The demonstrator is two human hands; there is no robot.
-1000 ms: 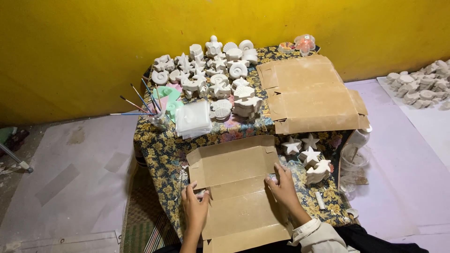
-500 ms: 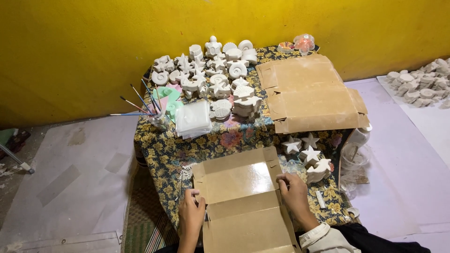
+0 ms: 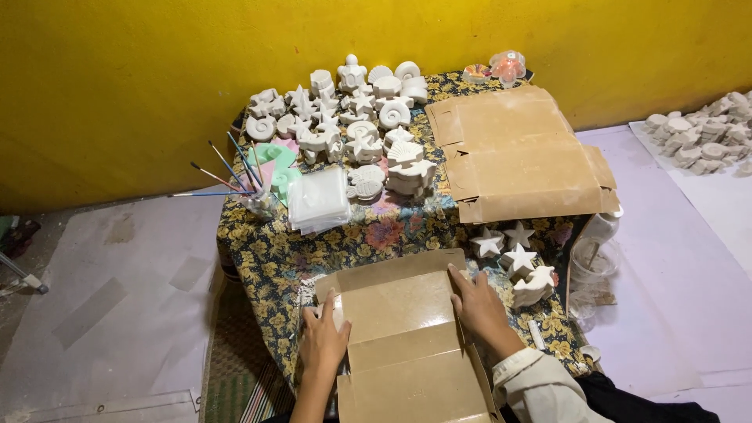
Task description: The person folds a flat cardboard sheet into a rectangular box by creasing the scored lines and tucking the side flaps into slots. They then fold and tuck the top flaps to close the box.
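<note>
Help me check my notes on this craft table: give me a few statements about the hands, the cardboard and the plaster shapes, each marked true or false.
1. Both hands rest on the flat brown cardboard box blank at the table's near edge. True: the left hand presses its left side, the right hand its right side.
2. The right hand holds a paintbrush. False: the thin paintbrushes stand in a holder at the table's left.
3. A second stack of flattened brown cardboard lies on the table's far right. True.
4. The white plaster star figures lie left of the left hand. False: they lie beside the right hand.
5. The wall is blue. False: the wall is yellow.
</note>
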